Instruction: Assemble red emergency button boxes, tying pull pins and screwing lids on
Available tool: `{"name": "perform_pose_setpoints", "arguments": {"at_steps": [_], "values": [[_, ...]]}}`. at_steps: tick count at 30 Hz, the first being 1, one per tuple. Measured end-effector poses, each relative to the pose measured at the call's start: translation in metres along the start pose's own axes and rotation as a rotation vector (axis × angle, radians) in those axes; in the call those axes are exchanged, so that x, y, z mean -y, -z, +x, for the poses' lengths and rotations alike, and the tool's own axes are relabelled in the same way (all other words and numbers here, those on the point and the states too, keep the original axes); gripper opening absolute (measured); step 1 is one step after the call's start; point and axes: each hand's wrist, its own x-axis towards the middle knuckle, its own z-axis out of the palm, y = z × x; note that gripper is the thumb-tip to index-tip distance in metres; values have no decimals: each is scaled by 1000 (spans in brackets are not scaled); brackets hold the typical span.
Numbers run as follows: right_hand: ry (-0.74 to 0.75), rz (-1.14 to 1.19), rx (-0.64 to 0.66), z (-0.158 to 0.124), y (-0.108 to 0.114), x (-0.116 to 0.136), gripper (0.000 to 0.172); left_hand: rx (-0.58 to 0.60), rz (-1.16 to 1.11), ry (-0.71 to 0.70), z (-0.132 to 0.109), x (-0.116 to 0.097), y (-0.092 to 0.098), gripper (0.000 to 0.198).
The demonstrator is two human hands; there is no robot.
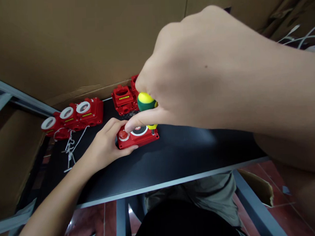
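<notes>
On the black tabletop lies a red housing (145, 139) with a round red button at its left and a white-ringed black disc in its middle. My left hand (107, 142) grips the housing's left end, fingers behind and thumb along the front side. Above it, my right hand (181, 75) is closed round a screwdriver (146, 101) with a yellow and green handle. The tool points down, and its metal shaft meets the housing near the right end. My right hand hides most of the handle. The tip cannot be made out.
Several red housings with white rings (83, 107) stand at the left, beside thin white wires or metal pieces (70, 149). More red housings (123, 98) with open round holes are at the back, near small loose bits (130, 115). A cardboard wall (91, 37) rises behind the table (190, 158).
</notes>
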Motion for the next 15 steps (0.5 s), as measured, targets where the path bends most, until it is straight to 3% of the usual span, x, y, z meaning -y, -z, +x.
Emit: {"name": "perform_pose_setpoints", "arguments": {"at_steps": [5,9,12,15], "values": [[-60,-23,47,2,2,3,83,7,-3,23,2,-3,3,49],[-69,-23,50,3,2,4,90,16,2,28,1,-3,4,53],[-147,85,28,2,5,3,85,16,0,20,-1,-2,4,63],[-237,289,-84,-11,5,-7,87,18,13,15,-3,-2,3,67]]}}
